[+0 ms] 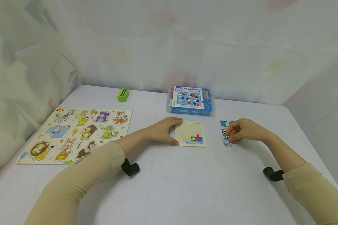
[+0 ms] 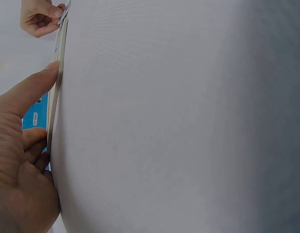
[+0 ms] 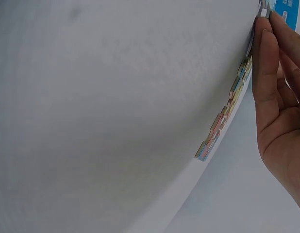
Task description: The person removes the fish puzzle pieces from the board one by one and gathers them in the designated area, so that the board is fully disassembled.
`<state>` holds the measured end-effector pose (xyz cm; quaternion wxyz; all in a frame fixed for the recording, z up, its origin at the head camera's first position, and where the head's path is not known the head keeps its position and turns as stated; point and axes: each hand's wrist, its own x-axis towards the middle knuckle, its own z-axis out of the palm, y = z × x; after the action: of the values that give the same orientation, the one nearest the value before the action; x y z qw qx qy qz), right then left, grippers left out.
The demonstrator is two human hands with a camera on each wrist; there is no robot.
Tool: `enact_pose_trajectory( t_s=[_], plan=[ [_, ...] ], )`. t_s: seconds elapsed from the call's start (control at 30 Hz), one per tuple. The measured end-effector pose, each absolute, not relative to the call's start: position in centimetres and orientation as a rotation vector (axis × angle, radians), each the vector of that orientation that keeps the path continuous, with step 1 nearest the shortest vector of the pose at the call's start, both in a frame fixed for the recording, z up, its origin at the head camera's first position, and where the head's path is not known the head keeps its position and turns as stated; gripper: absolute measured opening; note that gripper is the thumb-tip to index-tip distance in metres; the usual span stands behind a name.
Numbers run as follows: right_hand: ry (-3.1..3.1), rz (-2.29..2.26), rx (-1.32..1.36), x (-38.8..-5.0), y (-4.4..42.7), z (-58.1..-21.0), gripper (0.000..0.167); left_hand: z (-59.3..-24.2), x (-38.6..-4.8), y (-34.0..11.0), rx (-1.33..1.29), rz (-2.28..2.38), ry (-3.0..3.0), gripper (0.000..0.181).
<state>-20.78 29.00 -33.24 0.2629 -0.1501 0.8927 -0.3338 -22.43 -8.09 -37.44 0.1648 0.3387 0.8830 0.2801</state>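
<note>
My left hand (image 1: 161,130) holds a small square puzzle board (image 1: 183,129) by its left side, thumb at the near corner and fingers at the far corner. A few joined, brightly coloured jigsaw pieces (image 1: 194,139) lie in the board's lower right part. To the right of it, my right hand (image 1: 245,129) pinches a jigsaw piece (image 3: 264,8) between thumb and fingertips; its picture is mostly hidden. Loose jigsaw pieces (image 3: 220,124) lie in a row on the table by that hand, partly covered by the fingers in the head view.
Behind the board lies a blue molecule-model box (image 1: 190,100). A green block with coloured stripes (image 1: 123,95) stands at the back left. On the left, a large animal peg puzzle (image 1: 73,134) lies partly under the left forearm. White cloth covers the table (image 1: 186,187).
</note>
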Motion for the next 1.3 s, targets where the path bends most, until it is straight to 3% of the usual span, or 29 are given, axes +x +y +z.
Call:
enact_pose_trajectory(
  t_s=[0.6, 0.83, 1.3],
  plan=[
    [2.572, -0.774, -0.407, -20.7, 28.4, -32.4, 0.018, -37.5, -22.5, -8.1, 0.956, 0.804, 2.508, 0.095],
    [2.553, -0.822, -0.449, -20.7, 27.0, -31.9, 0.024, -37.5, -22.5, -8.0, 0.957, 0.798, 2.508, 0.095],
    [2.531, -0.843, -0.660, -21.1, 22.8, -32.5, 0.016, -37.5, -22.5, -8.1, 0.971, 0.803, 2.505, 0.095]
  ],
)
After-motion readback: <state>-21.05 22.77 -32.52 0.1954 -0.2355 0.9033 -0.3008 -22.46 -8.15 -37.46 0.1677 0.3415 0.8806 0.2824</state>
